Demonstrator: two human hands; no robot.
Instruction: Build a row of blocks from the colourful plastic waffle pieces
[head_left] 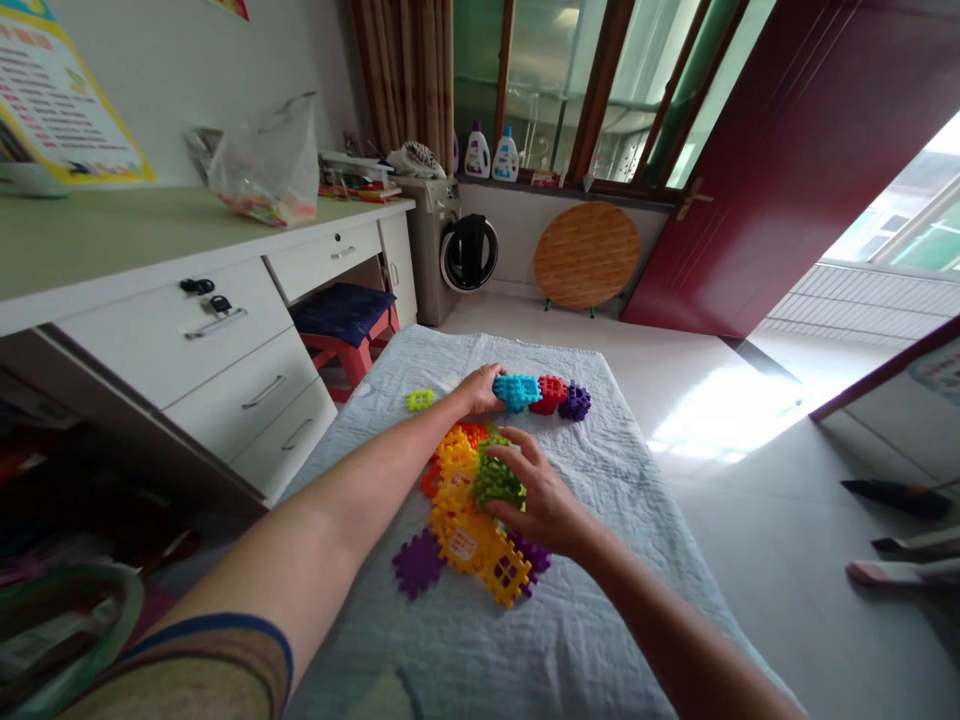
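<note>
My left hand (pixel 482 388) reaches to the far part of the cloth, its fingers closed at the left end of a stack of light-blue interlocking blocks (pixel 519 392). Red blocks (pixel 550 394) and dark purple blocks (pixel 576 401) continue that row to the right. Nearer to me, my right hand (pixel 541 492) curls its thumb and fingers around a bunch of green interlocking blocks (pixel 498 474). These sit against a heap of yellow blocks (pixel 466 520), some with window shapes. A flat purple block (pixel 418 563) lies at the heap's near left, with orange-red pieces (pixel 430 481) behind it.
One yellow-green block (pixel 420 400) lies apart at the left on the cloth-covered table (pixel 600 620). A stool (pixel 346 318) stands left, by a white drawer desk (pixel 247 345). Beyond are a washing machine (pixel 433 250), a round wooden board (pixel 587 255) and a red door (pixel 739 165).
</note>
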